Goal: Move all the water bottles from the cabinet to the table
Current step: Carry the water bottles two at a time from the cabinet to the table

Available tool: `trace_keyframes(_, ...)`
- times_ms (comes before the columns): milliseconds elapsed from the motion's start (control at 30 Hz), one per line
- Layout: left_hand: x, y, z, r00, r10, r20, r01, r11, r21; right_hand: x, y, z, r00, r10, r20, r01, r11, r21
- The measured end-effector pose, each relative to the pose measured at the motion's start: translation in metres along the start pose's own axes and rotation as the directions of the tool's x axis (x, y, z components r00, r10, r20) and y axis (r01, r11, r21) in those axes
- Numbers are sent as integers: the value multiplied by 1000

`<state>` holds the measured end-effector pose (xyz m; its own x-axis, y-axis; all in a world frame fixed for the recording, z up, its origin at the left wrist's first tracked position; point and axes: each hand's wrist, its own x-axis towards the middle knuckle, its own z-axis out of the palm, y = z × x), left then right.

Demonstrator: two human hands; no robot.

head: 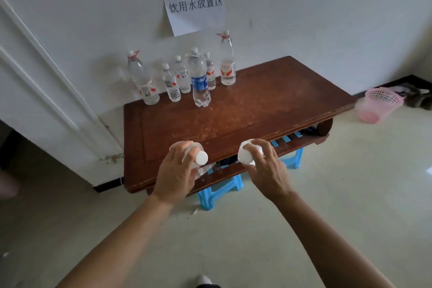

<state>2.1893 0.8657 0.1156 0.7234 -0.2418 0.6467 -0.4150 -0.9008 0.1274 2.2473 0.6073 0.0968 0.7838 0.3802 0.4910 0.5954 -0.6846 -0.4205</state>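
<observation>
Several clear water bottles stand at the far left of the brown wooden table (257, 100). Among them are a tall red-tied bottle (143, 79), a blue-labelled bottle (199, 82) and another tall bottle (227, 63) by the wall. My left hand (177, 175) grips a white-capped water bottle (201, 157) by its neck, above the table's near edge. Over the same edge, my right hand (264, 168) holds a second white-capped water bottle (245, 155). The bodies of both held bottles are mostly hidden by my fingers.
A paper sign (194, 4) hangs on the wall above the bottles. Blue plastic stools (219, 189) sit under the table. A pink basket (379, 107) stands on the floor at the right. A white door frame (46, 82) runs along the left.
</observation>
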Motion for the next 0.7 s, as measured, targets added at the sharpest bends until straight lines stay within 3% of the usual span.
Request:
trace_keyframes(433,144,-225,147,987,-163,7,162,979,-124,244,88,128,988,3,153,16,992,-123)
trace_keyframes(700,189,-307,198,948,-319,19,319,942,-101,341,140,185,981,51,186,-43,998,-48)
